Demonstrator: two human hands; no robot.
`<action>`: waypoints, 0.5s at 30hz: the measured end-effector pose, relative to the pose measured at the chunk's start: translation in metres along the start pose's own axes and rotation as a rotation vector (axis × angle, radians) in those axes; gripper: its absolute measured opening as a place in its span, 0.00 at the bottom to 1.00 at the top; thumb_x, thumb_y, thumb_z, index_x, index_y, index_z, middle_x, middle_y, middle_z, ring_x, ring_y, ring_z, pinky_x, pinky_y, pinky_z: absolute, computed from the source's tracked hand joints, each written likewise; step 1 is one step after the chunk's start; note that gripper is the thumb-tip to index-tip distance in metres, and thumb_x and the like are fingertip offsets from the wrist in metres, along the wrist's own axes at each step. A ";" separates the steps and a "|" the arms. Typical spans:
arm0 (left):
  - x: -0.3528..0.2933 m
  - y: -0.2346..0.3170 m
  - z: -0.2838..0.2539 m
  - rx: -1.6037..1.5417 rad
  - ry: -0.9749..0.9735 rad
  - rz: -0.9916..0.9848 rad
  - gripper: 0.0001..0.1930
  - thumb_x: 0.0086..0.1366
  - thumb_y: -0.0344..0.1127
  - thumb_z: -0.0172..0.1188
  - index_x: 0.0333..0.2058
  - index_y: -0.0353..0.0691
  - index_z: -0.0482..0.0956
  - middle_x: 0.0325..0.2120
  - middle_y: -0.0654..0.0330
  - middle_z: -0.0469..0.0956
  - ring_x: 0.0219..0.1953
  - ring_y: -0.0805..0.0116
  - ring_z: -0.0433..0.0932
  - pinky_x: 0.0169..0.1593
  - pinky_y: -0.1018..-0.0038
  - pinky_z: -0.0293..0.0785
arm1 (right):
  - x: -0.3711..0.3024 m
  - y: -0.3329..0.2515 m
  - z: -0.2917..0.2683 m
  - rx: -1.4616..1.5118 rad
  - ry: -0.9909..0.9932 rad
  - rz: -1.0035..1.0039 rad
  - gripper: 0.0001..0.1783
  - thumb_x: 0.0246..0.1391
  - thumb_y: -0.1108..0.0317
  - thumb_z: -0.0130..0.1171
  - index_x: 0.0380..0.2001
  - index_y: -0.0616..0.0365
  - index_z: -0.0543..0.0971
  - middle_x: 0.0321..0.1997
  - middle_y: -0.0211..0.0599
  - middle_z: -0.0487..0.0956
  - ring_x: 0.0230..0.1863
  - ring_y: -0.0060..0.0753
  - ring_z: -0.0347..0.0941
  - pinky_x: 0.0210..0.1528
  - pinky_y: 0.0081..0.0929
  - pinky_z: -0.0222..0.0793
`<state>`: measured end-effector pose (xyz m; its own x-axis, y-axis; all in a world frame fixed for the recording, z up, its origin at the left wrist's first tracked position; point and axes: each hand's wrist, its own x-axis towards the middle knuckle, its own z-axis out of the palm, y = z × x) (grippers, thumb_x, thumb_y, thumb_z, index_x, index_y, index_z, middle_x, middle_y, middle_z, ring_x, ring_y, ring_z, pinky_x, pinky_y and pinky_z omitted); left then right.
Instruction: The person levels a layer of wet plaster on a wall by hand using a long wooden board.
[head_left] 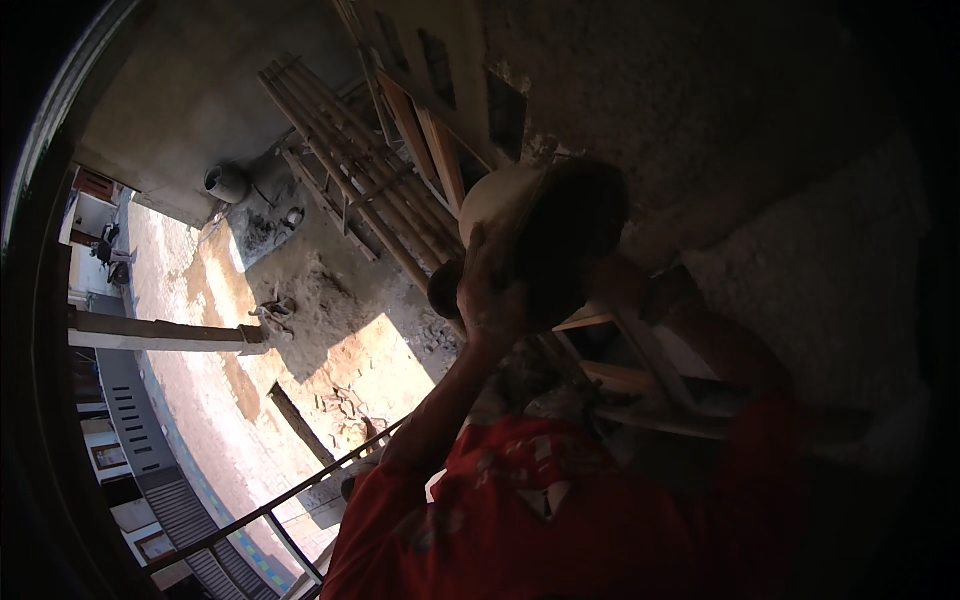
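Observation:
A bucket (505,195), pale and dusty outside with a dark, shaded mouth, is held up tilted in front of me. My left hand (490,305) is closed on its near left side, with the fingers pressed to the wall. My right hand (612,285) is at the lower right of the bucket's mouth, deep in shadow. Its fingers are lost in the dark, so their grip does not show. Whatever is inside the bucket is too dark to make out. A small dark round thing (445,290) shows just left of my left hand.
Bamboo poles (370,185) lashed together like a ladder lean behind the bucket. Wooden planks (440,150) stand by the rough wall (700,130). Far below are a sunlit ground, a dark tub (227,183) and a concrete post (165,330). A metal rail (270,505) runs at my lower left.

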<state>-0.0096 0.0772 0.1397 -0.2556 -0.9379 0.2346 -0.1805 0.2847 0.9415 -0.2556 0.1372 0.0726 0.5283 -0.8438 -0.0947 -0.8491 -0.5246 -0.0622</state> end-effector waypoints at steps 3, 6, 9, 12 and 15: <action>-0.001 -0.017 0.000 -0.142 0.045 -0.057 0.34 0.44 0.23 0.52 0.57 0.39 0.68 0.61 0.43 0.61 0.61 0.52 0.64 0.60 0.64 0.64 | 0.001 -0.008 -0.014 -0.103 0.378 -0.167 0.10 0.52 0.67 0.50 0.34 0.54 0.79 0.42 0.35 0.76 0.44 0.34 0.74 0.39 0.33 0.73; 0.002 -0.021 -0.001 -0.203 0.061 -0.063 0.34 0.45 0.23 0.52 0.57 0.35 0.66 0.60 0.43 0.63 0.61 0.55 0.65 0.60 0.66 0.63 | -0.003 -0.025 -0.040 0.583 0.394 0.230 0.11 0.51 0.64 0.50 0.34 0.54 0.78 0.41 0.35 0.75 0.43 0.34 0.73 0.39 0.32 0.72; 0.012 -0.009 0.005 -0.193 0.064 -0.106 0.33 0.46 0.22 0.52 0.57 0.32 0.66 0.55 0.45 0.69 0.58 0.58 0.69 0.59 0.69 0.64 | -0.012 -0.003 -0.068 0.129 -0.079 0.208 0.18 0.53 0.60 0.51 0.46 0.53 0.75 0.58 0.42 0.69 0.59 0.39 0.64 0.50 0.36 0.66; 0.016 -0.002 0.003 -0.270 0.098 -0.130 0.32 0.47 0.22 0.54 0.56 0.31 0.66 0.46 0.51 0.76 0.51 0.64 0.74 0.55 0.73 0.67 | -0.013 0.004 -0.090 -0.124 -0.166 0.075 0.19 0.53 0.58 0.52 0.46 0.54 0.75 0.58 0.43 0.68 0.59 0.41 0.64 0.51 0.38 0.65; 0.021 -0.008 -0.002 -0.412 0.139 -0.109 0.31 0.47 0.22 0.54 0.55 0.30 0.67 0.45 0.53 0.76 0.48 0.66 0.74 0.53 0.73 0.68 | -0.018 0.012 -0.122 -0.061 -0.024 0.041 0.20 0.53 0.58 0.54 0.47 0.54 0.74 0.55 0.41 0.70 0.56 0.38 0.66 0.51 0.35 0.66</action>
<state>-0.0122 0.0547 0.1380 -0.1206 -0.9838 0.1329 0.2013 0.1068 0.9737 -0.2754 0.1324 0.1951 0.4924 -0.8621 -0.1196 -0.8682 -0.4962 0.0024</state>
